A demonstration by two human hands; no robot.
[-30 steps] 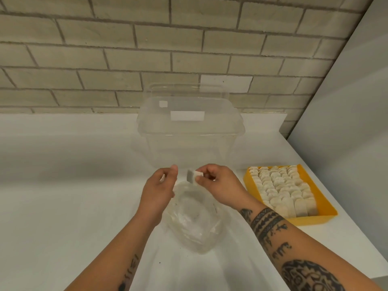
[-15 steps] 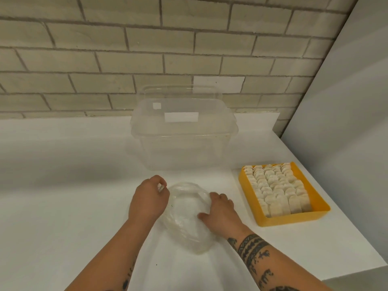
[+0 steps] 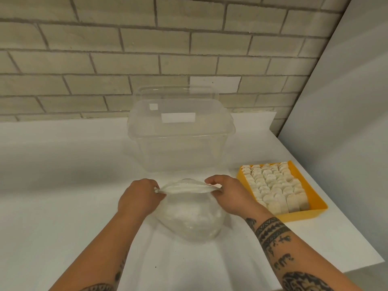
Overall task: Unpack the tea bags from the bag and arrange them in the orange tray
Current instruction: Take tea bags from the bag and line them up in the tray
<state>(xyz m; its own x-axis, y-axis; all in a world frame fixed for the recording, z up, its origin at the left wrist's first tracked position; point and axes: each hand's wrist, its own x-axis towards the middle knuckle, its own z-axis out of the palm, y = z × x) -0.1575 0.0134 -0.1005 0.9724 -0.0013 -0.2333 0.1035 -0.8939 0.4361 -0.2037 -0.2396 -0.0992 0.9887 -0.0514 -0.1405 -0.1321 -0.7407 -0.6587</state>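
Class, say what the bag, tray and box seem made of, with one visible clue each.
Bag: thin clear plastic film, crinkled and glossy.
Tray: probably rigid plastic, smooth uniform orange walls.
Box: clear hard plastic, see-through with moulded rim.

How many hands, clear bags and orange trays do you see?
hands: 2, left hand and right hand
clear bag: 1
orange tray: 1
Total: 4

Orange tray (image 3: 315, 196) — cream tea bags (image 3: 273, 183)
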